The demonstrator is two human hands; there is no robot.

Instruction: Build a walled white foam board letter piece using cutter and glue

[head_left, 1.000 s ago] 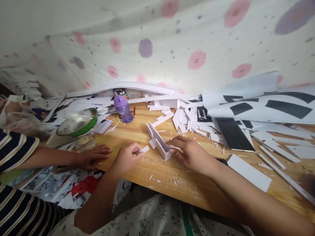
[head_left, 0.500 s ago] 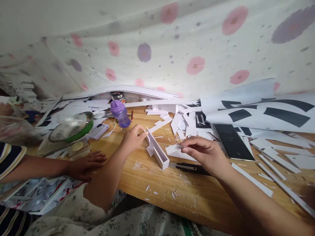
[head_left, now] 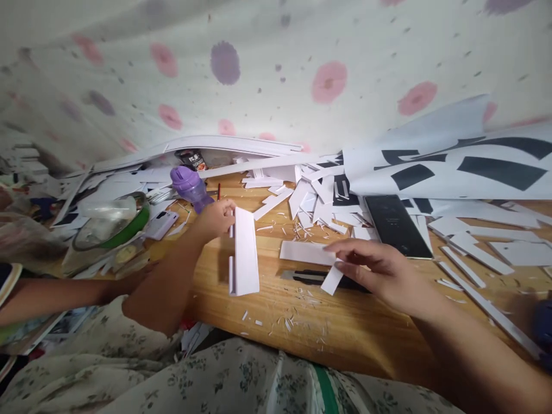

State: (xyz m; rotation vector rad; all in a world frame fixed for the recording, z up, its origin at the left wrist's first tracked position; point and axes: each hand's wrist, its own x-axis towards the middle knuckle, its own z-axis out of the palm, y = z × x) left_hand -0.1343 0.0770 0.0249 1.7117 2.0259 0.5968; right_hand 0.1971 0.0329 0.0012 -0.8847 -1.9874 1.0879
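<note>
My left hand (head_left: 215,218) pinches the far end of a narrow white foam-board box (head_left: 247,253). The box is turned on its side, a long flat face toward me, with a small tab along its left edge. In my right hand (head_left: 373,264), thumb and fingertips are closed on a short white foam-board strip (head_left: 331,280) that points down toward me. Just behind it lies a wider white board piece (head_left: 304,252), its right end by my fingertips. A black utility knife (head_left: 308,278) rests on the table below my right hand, partly covered by the strip.
White offcuts (head_left: 317,198) litter the back of the wooden table (head_left: 276,310). A dark phone (head_left: 397,226) lies at right, near printed sheets (head_left: 483,172). To the left are a purple bottle (head_left: 190,187), a green-rimmed bowl (head_left: 129,227) and another person's arm (head_left: 73,299).
My left hand has turned the box from open side up onto its side and shifted it left. The small strip in my right hand now tilts downward. The view has shifted slightly.
</note>
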